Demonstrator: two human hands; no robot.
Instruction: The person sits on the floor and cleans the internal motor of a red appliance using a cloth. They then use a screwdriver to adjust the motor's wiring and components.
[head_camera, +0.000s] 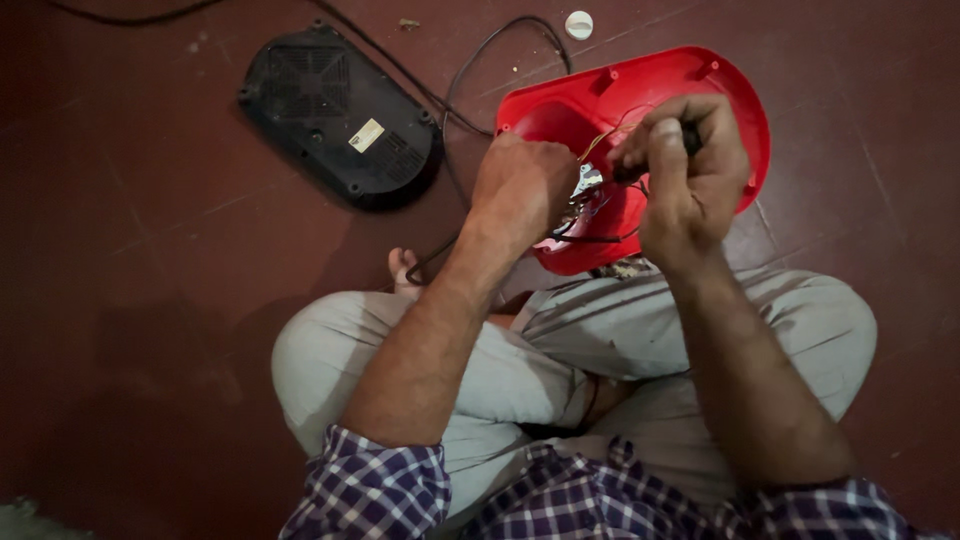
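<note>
A red plastic appliance shell (700, 80) lies open side up on the floor in front of my crossed legs. My left hand (520, 185) is closed around a small metal part (586, 182) with wires inside the shell. My right hand (685, 165) grips a dark tool handle (690, 135) just right of that part, its tip hidden by my fingers. Thin yellow and black wires (600, 235) run between the hands.
A black vented base cover (340, 115) lies upside down at the upper left, with a black cable (470, 70) running past it toward the red shell. A small white cap (578, 24) sits at the top. The floor is dark red.
</note>
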